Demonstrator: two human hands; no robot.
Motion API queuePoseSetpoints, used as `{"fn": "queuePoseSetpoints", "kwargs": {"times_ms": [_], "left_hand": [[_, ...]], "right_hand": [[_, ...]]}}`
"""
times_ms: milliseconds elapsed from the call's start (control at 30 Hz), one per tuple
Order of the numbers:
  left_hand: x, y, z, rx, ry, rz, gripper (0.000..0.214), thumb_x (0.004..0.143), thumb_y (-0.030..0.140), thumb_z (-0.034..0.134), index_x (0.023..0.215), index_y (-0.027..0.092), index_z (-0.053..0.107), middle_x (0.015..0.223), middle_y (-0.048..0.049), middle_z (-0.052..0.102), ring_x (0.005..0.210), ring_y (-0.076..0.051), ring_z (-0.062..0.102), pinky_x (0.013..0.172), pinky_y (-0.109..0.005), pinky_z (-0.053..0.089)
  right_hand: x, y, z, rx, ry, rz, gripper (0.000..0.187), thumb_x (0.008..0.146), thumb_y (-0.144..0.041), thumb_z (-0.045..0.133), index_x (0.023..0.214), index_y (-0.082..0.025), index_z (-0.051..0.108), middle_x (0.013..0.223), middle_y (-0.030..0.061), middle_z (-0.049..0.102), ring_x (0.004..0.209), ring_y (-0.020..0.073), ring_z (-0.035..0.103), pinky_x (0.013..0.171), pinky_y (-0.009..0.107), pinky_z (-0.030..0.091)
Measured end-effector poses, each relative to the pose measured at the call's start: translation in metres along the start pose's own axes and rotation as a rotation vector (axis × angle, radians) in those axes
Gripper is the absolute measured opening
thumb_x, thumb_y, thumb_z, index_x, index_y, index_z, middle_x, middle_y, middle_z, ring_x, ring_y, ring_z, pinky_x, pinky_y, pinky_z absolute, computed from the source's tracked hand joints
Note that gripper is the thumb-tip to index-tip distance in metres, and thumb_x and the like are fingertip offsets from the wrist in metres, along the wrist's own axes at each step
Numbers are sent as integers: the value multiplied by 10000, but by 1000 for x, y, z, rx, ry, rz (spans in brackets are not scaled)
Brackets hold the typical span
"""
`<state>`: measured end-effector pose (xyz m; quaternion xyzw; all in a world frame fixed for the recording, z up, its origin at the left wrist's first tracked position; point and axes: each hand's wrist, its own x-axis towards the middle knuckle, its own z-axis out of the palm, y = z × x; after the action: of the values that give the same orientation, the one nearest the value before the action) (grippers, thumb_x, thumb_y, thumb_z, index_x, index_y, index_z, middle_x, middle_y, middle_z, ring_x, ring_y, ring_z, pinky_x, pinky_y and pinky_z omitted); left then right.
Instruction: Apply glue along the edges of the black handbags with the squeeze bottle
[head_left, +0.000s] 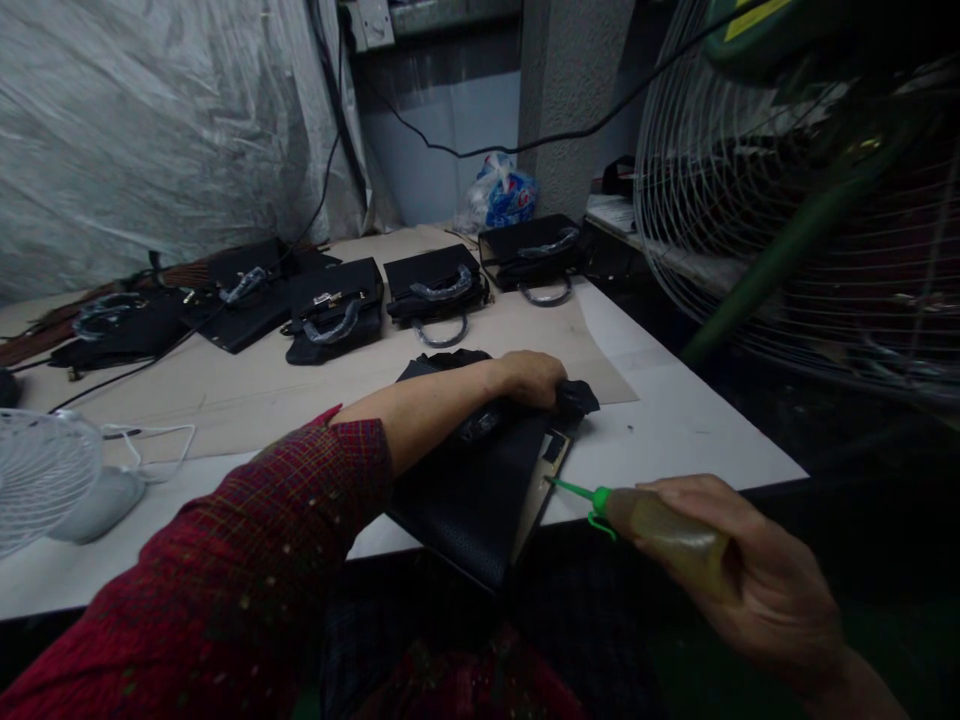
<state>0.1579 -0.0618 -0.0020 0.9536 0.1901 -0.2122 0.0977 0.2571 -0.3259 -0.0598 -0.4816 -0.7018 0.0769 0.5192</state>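
Note:
My right hand [750,570] is wrapped round a yellowish squeeze bottle [675,530] with a thin green nozzle and a loose green cap strap. The nozzle tip is at the beige inner side of a black handbag's flap, close to a gold metal fitting. That black handbag [465,500] lies at the table's near edge, its flap edge lifted a little. Across it reaches my left arm, and my left hand [534,378] grips the bag's far side, where black material bunches up. Those fingertips are partly hidden.
Several black handbags with wrapped handles, among them one bag [435,280], stand along the back of the table [675,440]. A small white fan [45,480] sits at left. A large wire-caged fan [810,220] is on the right. Cables hang overhead. A plastic bag [510,195] stands behind.

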Motion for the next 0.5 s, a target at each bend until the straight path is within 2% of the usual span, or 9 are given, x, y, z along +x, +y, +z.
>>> {"fn": "queuePoseSetpoints", "kwargs": {"times_ms": [67,167,300,433,500], "left_hand": [[0,0,0,-5,-2,5,429,862,388,711,1240,187,744,1238,-124,772,1164,-286,704,946,-326,538],[0,0,0,-14,0,9,428,857,383,715,1230,178,751,1232,-127,772,1153,-286,704,934,-326,541],[3,-1,2,-21,9,9,418,852,371,712,1220,177,756,1212,-129,776,1133,-292,709,911,-334,546],[5,-2,3,-24,12,25,402,851,378,718,1196,177,763,1206,-120,780,1120,-283,713,904,-324,539],[5,-3,4,-25,13,27,404,851,374,718,1199,174,762,1215,-122,778,1118,-283,715,880,-318,540]], "right_hand": [[-2,-1,0,1,-9,3,433,951,-181,745,1356,-260,615,1090,77,734,953,239,746,736,308,653],[-1,-7,1,45,-118,-57,408,991,-204,696,1385,-257,600,1087,81,751,910,235,764,680,284,655],[1,-19,3,-10,-87,-88,397,997,-200,690,1382,-245,604,1084,84,752,903,219,769,691,261,656],[-1,-23,3,33,-174,-116,339,1038,-204,612,1376,-218,590,1105,98,753,933,211,767,696,254,651],[-2,-21,3,10,-145,-110,357,1020,-186,627,1373,-226,597,1102,91,753,930,210,767,705,252,649]]}}
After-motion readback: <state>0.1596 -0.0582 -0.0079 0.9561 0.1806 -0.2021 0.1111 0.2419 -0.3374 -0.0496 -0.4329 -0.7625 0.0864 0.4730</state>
